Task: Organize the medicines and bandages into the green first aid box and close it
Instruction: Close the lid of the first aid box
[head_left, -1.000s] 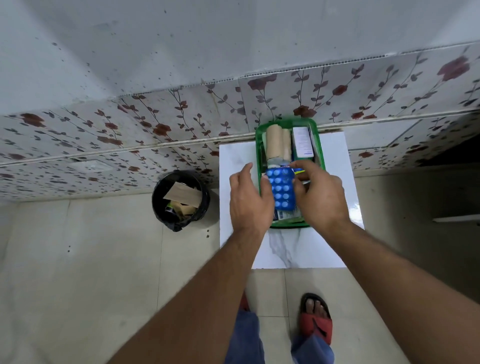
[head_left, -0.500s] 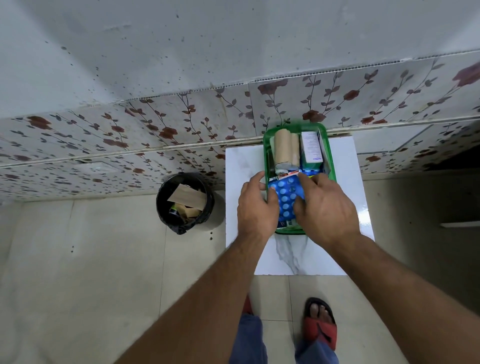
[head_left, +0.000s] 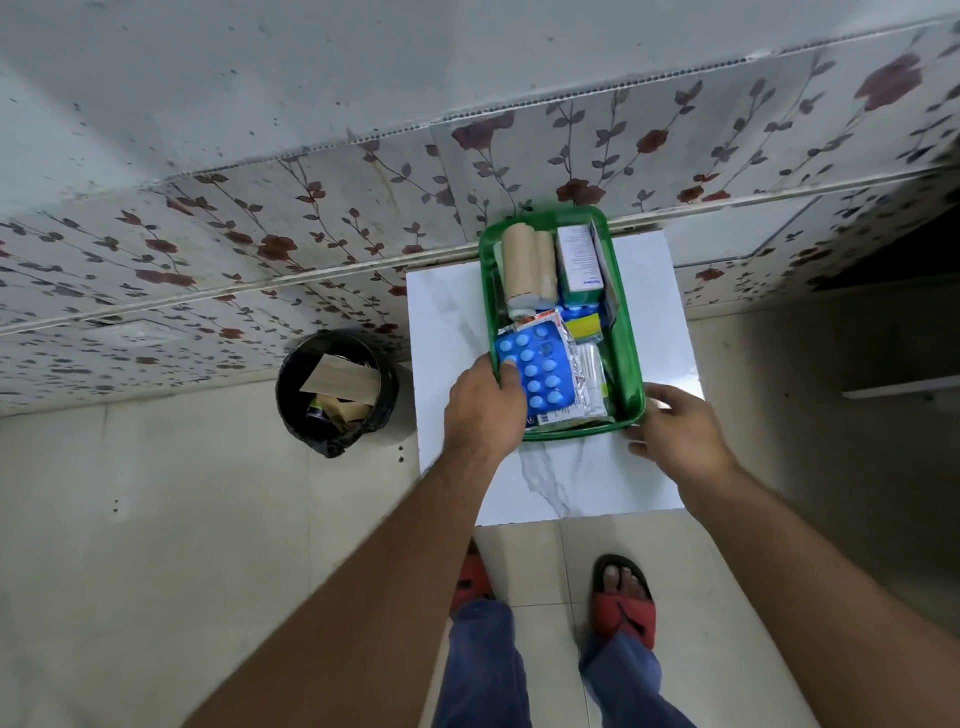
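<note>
The green first aid box (head_left: 629, 332) stands open on a white marble-look table (head_left: 452, 312). Inside lie tan bandage rolls (head_left: 525, 265), a white medicine carton (head_left: 577, 254), a blue blister pack (head_left: 537, 366) and foil strips (head_left: 584, 374). My left hand (head_left: 485, 408) rests at the box's near left corner, its thumb pressing on the blue blister pack. My right hand (head_left: 678, 431) hovers with spread fingers just outside the box's near right corner, holding nothing. No lid is in view.
A black waste bin (head_left: 337, 389) with cardboard scraps stands on the tiled floor left of the table. A floral-tiled wall rises right behind the table. My feet in red sandals (head_left: 623, 597) stand at the table's near edge.
My right hand let go of the blue blister pack and drew back right, out of the box. The pack now lies flat inside, with my left thumb on it.
</note>
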